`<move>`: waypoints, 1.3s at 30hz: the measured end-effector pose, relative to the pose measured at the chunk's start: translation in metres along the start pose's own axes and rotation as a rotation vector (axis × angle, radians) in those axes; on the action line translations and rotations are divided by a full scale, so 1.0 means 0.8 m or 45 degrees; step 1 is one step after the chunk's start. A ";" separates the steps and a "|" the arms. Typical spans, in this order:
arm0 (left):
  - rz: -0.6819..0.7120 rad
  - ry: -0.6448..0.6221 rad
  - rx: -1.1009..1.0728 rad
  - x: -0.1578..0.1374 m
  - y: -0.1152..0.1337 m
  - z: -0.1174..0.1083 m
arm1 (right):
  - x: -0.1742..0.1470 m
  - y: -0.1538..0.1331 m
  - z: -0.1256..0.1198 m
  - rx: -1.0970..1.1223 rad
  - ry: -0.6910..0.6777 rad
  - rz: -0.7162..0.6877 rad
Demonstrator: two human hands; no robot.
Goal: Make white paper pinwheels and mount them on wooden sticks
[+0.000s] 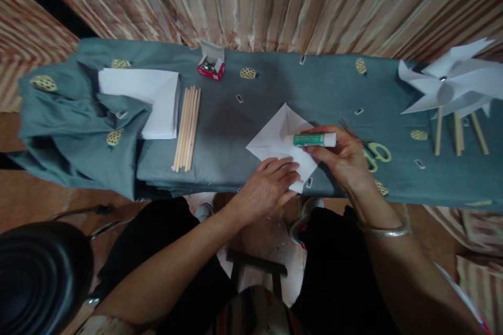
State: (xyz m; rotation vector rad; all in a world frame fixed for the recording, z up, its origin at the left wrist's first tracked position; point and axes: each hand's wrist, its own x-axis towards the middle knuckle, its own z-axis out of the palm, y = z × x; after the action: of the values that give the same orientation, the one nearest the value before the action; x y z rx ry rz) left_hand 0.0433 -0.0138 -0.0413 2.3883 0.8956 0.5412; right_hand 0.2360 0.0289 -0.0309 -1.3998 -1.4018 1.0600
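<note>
A square white sheet of paper [264, 138] lies cornerwise on the cloth at the table's near edge, with slit lines running in from its corners. My left hand [271, 183] is at the sheet's near corner, fingers over the paper and thumb below them. By those fingers a small white rounded piece shows; whether it is a curled corner or a cap I cannot tell. My right hand [341, 154] grips a green and white glue stick [313, 140], its tip pointing left over the middle of the sheet. Green-handled scissors [379, 152] lie beside my right wrist, partly hidden.
Left of the sheet are several wooden sticks [187, 128] and a stack of white paper [159, 110]. A small red box [211, 67] of metal pins stands open behind. White paper pinwheels [446, 81] on sticks lie far right. A pleated curtain [267, 5] hangs behind the table.
</note>
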 end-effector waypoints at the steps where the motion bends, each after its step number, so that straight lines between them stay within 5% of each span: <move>1: 0.001 -0.002 0.001 0.000 0.000 0.000 | 0.000 0.002 0.000 0.000 0.005 -0.001; 13: -0.007 -0.003 -0.010 0.000 0.000 0.001 | 0.001 0.010 -0.007 -0.055 0.012 0.044; 39: 0.012 0.010 0.019 0.000 -0.001 0.002 | -0.010 -0.007 -0.016 -0.681 -0.017 -0.217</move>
State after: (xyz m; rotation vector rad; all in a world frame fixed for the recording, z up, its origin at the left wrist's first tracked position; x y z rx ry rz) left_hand 0.0436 -0.0137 -0.0427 2.4063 0.8954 0.5498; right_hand 0.2466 0.0208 -0.0224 -1.6034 -1.8664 0.6042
